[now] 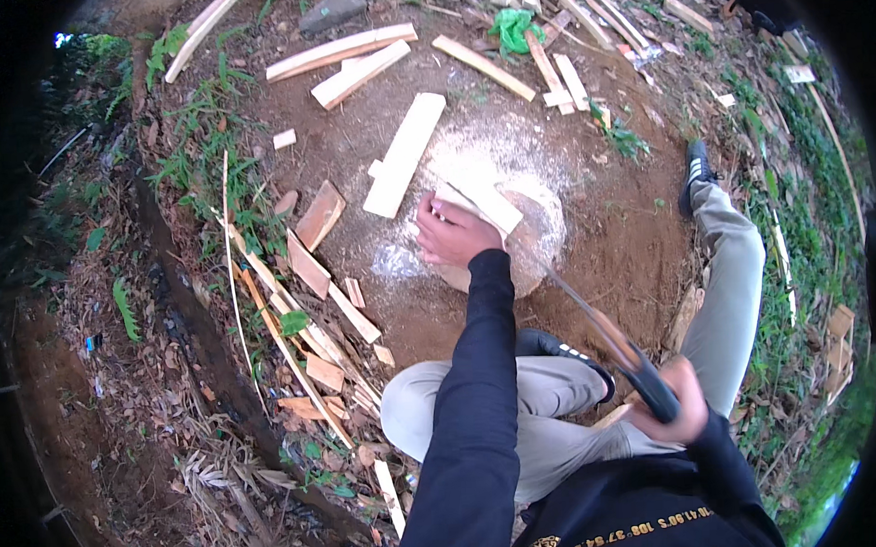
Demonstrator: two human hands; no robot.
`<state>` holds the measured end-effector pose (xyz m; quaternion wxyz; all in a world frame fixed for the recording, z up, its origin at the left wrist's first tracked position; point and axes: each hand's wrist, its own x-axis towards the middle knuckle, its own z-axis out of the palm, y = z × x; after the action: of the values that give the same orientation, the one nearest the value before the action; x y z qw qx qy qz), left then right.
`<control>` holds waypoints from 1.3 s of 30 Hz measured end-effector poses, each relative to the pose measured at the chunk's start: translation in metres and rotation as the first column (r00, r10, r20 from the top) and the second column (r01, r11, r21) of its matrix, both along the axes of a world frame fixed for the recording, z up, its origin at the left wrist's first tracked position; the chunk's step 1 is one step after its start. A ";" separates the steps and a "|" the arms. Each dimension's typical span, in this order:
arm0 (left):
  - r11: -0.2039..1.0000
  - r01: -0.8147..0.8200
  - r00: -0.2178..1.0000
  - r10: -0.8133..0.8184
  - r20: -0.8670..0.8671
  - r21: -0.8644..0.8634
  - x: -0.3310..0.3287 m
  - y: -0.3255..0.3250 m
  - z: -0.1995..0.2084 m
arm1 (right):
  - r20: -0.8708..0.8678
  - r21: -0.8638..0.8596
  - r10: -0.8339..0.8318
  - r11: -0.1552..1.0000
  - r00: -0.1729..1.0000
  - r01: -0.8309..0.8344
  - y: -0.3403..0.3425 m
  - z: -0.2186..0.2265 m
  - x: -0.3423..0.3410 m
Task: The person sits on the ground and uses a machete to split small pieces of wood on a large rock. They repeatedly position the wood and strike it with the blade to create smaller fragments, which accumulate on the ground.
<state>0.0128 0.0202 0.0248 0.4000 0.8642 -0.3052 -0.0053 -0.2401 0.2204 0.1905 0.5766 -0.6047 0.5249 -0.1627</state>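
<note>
The left hand (453, 234) pinned a short pale wooden slat (482, 201) on the sawdust-covered round chopping block (543, 233); the right hand (676, 407) clasped a long dark-handled blade (604, 335) reaching toward it. Beside the block, cut wood pieces (314, 268) suggested work well underway.

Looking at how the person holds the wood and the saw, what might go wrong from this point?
1. The left hand pins the pale wood piece on the stump close to the saw blade; a slip may cut the fingers.
2. The blade runs above the bent knee.
3. Loose offcuts around could trip a foot.
</note>
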 end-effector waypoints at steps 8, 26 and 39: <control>0.999 0.050 0.999 -0.050 -0.019 0.007 -0.002 -0.006 -0.006 | 0.148 -0.389 -0.057 0.915 0.987 0.111 -0.090 -0.037 0.077; 1.000 -0.007 1.000 0.006 0.026 0.024 0.002 0.002 0.002 | 0.101 -0.016 -0.031 0.999 0.994 0.033 -0.005 0.042 0.008; 1.000 -0.005 0.999 0.005 0.041 0.003 0.004 0.004 0.006 | 0.112 -0.023 -0.031 0.999 0.993 0.033 -0.004 0.057 0.019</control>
<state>0.0166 0.0240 0.0313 0.3923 0.8655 -0.3111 0.0131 -0.2214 0.2160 0.2477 0.5948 -0.5932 0.4993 -0.2121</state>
